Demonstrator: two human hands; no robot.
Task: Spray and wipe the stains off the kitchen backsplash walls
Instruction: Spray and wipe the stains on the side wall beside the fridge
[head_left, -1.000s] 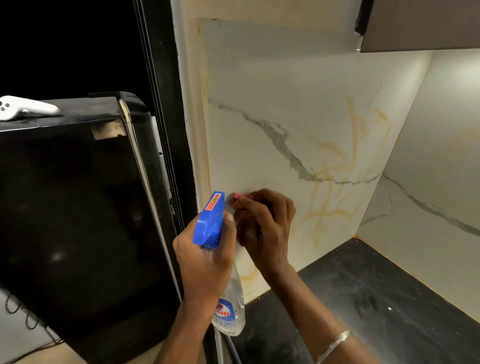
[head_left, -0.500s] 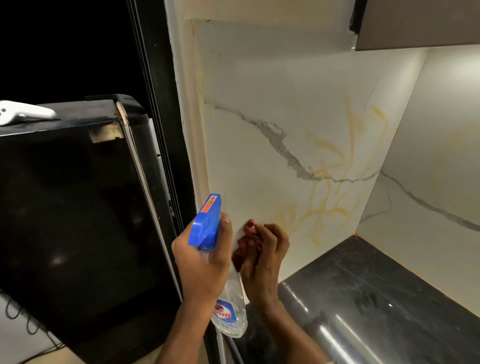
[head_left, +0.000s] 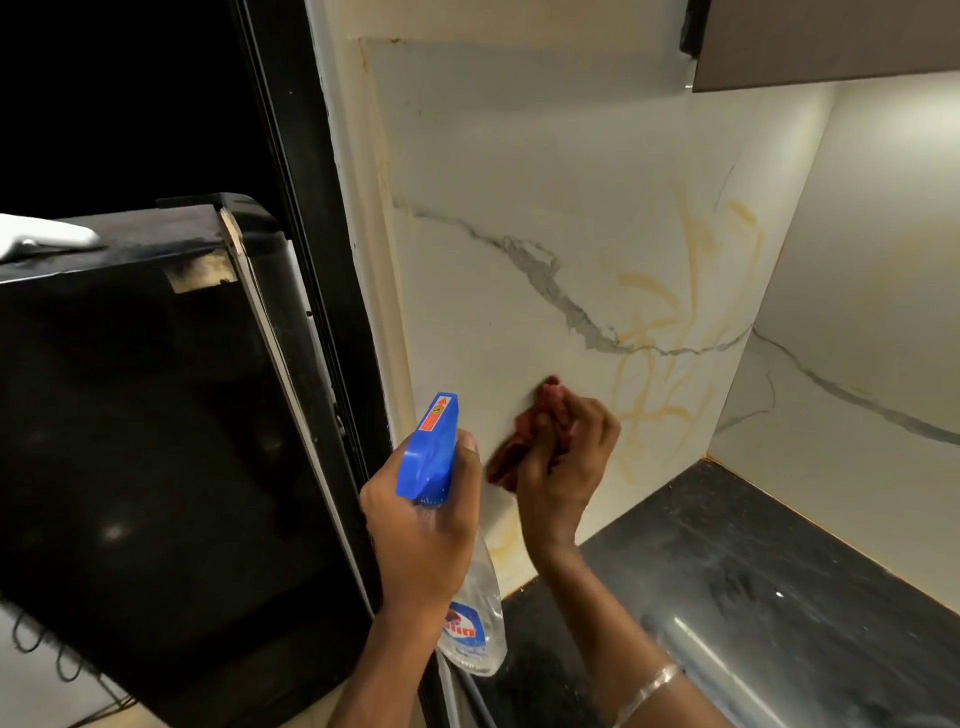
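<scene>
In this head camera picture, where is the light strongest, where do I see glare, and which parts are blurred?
Head view: brightest on the right wall under the cabinet; a glare streak on the black countertop; the red cloth in the right hand and the white object on the far left are smeared by blur; upper left is nearly black.

The spray bottle label partly reads "lin"; its blue head's orange sticker bears an arrow.
</scene>
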